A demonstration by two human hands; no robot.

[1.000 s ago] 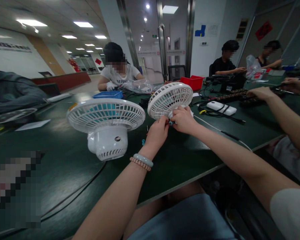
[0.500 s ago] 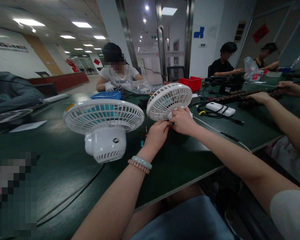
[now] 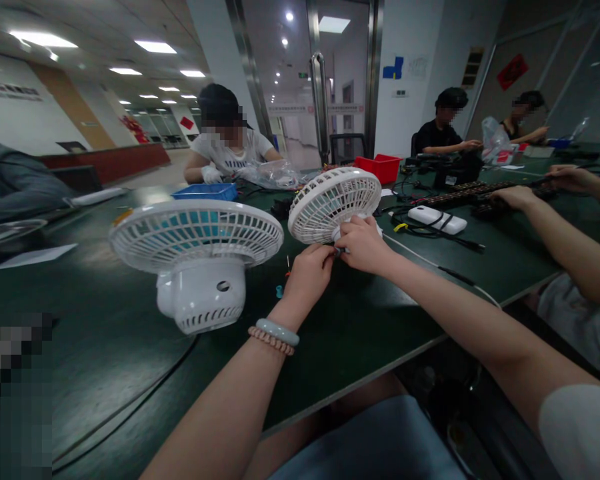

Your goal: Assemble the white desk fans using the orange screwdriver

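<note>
Farther white fan [image 3: 336, 203] on the green table [image 3: 355, 333], left hand [image 3: 307, 275] and right hand [image 3: 364, 247] together close in front, pinching a small dark part [image 3: 338, 252]; apparently mid-adjustment, next calling for a steady pinch

Straight ahead of me, past the dark green desk [image 3: 353, 353], stands a glass door [image 3: 293, 137] in a metal frame, with a long upright handle [image 3: 319, 107] and a black chair [image 3: 349, 149] before it. The wall [image 3: 407, 123] to its right is pale and bears a blue patch [image 3: 393, 68]; a red diamond [image 3: 513, 72] hangs further along. Off left, ceiling lights [image 3: 155, 47] glow above a long red counter [image 3: 113, 167].
</note>
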